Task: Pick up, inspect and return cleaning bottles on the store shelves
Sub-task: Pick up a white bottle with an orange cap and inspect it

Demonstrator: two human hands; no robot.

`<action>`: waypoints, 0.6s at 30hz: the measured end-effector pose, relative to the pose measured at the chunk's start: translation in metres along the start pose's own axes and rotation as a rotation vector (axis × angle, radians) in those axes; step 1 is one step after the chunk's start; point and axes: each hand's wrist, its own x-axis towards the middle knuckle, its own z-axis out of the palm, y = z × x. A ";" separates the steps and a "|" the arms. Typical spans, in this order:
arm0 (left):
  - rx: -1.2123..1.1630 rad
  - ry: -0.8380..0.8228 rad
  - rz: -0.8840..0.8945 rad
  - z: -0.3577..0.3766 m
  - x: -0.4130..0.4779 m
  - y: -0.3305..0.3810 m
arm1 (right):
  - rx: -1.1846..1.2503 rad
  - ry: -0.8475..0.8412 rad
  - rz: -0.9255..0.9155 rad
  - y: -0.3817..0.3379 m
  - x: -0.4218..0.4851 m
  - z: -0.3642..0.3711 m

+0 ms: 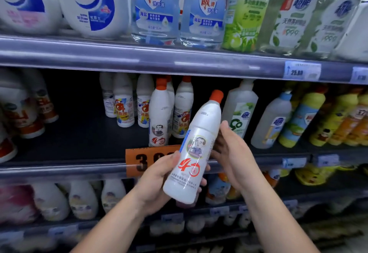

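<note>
A white cleaning bottle [196,145] with an orange cap and a cartoon-portrait label is held tilted, cap up and to the right, in front of the middle shelf. My left hand [159,179] grips its lower body, thumb on the front and fingers wrapped behind. My right hand [231,157] touches the bottle's right side with fingers nearly straight. Matching orange-capped white bottles [160,113] stand on the middle shelf [83,165] just behind.
An orange price sign [143,161] hangs on the middle shelf's edge. Clear and yellow bottles [310,117] fill the shelf's right side. The upper shelf [139,57] carries large white jugs and clear soap bottles. A dark gap lies left of the white bottles.
</note>
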 end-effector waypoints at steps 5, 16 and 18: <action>-0.057 -0.114 -0.034 0.008 -0.007 -0.003 | 0.196 -0.203 0.036 -0.008 -0.006 0.002; 0.548 0.183 0.241 -0.002 -0.002 -0.006 | -0.041 -0.167 -0.164 -0.017 -0.011 0.012; 0.670 0.249 0.278 -0.004 -0.001 -0.012 | -0.135 -0.181 -0.231 -0.019 -0.015 0.011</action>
